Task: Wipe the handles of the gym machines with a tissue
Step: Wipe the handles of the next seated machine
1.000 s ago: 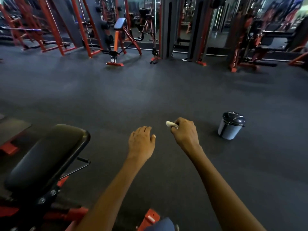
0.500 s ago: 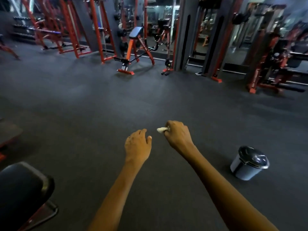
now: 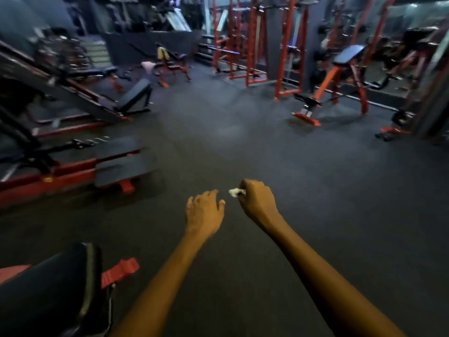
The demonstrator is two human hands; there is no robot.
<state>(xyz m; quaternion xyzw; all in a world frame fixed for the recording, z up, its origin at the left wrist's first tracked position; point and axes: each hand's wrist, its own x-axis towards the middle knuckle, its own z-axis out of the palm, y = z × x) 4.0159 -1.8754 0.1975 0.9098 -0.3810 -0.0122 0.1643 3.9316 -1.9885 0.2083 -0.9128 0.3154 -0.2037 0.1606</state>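
Observation:
Both my arms reach forward over the dark rubber floor (image 3: 303,181). My right hand (image 3: 258,203) is closed in a fist on a small crumpled white tissue (image 3: 235,191), whose end pokes out to the left. My left hand (image 3: 204,212) hangs just left of it, palm down, fingers loosely apart and holding nothing. Neither hand touches any machine. Red-framed machines stand around: a low red and black machine (image 3: 73,166) at the left and an orange bench (image 3: 340,76) at the far right. No handle is near my hands.
A black padded seat (image 3: 56,288) with a red bracket (image 3: 120,271) sits at the bottom left. Red racks (image 3: 245,45) line the back by a grey pillar (image 3: 274,37). Black benches (image 3: 133,96) stand far left. The picture is blurred by motion.
The view has swung to the left: the grey bin has left the frame and the left-side machines have come in. Both hands keep the same pose, the tissue still in the right one.

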